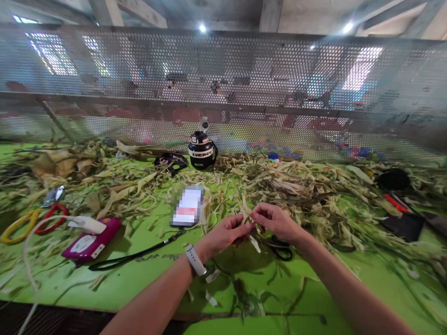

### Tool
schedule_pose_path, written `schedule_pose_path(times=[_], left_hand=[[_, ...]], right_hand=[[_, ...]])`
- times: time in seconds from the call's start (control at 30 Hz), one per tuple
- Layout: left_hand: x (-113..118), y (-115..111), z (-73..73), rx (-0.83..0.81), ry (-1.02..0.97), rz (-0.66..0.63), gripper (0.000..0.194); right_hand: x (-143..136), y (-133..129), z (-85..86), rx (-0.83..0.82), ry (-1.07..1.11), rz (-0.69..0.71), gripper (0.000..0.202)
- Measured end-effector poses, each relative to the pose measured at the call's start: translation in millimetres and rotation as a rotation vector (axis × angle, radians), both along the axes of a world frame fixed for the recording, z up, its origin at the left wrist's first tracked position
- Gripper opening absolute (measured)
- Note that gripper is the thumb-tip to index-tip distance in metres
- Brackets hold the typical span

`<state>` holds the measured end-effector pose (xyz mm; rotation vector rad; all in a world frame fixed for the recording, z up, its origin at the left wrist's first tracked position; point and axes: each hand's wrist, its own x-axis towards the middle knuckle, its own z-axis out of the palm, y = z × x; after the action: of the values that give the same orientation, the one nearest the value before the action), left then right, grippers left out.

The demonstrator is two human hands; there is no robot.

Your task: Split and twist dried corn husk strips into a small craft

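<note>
My left hand (224,236), with a pale band on its wrist, pinches a strip of dried husk (245,206) over the green table. From the other side my right hand (275,221) closes thumb and fingers on the same piece. The strip's pale top sticks up between the hands, and a whitish end hangs below them. My fingers cover its middle. Black scissors handles (283,251) lie just below my right hand. A lit phone (187,205), its screen blurred out, rests left of my hands with a black strap (138,255) trailing from it.
Dried husk strips (297,184) are heaped across the table (146,278). A black jug (201,154) with its lid up stands at the back, before a perforated metal screen (243,73). Leftward lie a purple power bank (107,234) with a white cable and red-and-yellow-handled scissors (52,218).
</note>
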<state>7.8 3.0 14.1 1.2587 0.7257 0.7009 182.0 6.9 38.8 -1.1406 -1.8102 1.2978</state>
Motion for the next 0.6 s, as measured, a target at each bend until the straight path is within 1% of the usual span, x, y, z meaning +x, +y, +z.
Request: schedule_pose_path(times=[0.1,0.17,0.3,0.37,0.47,0.5,0.53,0.6], left_hand=[[1.0,0.1,0.1,0.009,0.017,0.026,0.044],[0.6,1.3,-0.8,0.031,0.035,0.037,0.044],[-1.3,3.7,-2.7,0.075,0.059,0.045,0.042],[-1.3,3.4,-3.2,0.081,0.069,0.041,0.041],[0.3,2.0,-3.5,0.032,0.040,0.056,0.041],[1.0,2.0,-3.8,0.007,0.012,0.073,0.040],[1.6,2.5,-4.2,-0.016,-0.024,0.105,0.040],[2.0,5.5,-5.7,-0.059,-0.113,0.212,0.037]], right_hand=[[-1.7,-0.1,-0.9,0.048,-0.030,-0.035,0.043],[-3.7,-0.5,-3.1,0.112,-0.063,-0.078,0.040],[-6.9,1.3,-9.5,0.289,-0.119,-0.238,0.033],[-7.0,3.6,-12.0,0.298,-0.127,-0.272,0.032],[-4.0,7.1,-10.5,0.217,-0.075,-0.253,0.031],[-2.1,7.7,-8.1,0.200,-0.040,-0.286,0.030],[0.1,7.8,-5.0,0.198,0.000,-0.351,0.029],[4.1,6.0,2.1,0.233,0.086,-0.519,0.029]])
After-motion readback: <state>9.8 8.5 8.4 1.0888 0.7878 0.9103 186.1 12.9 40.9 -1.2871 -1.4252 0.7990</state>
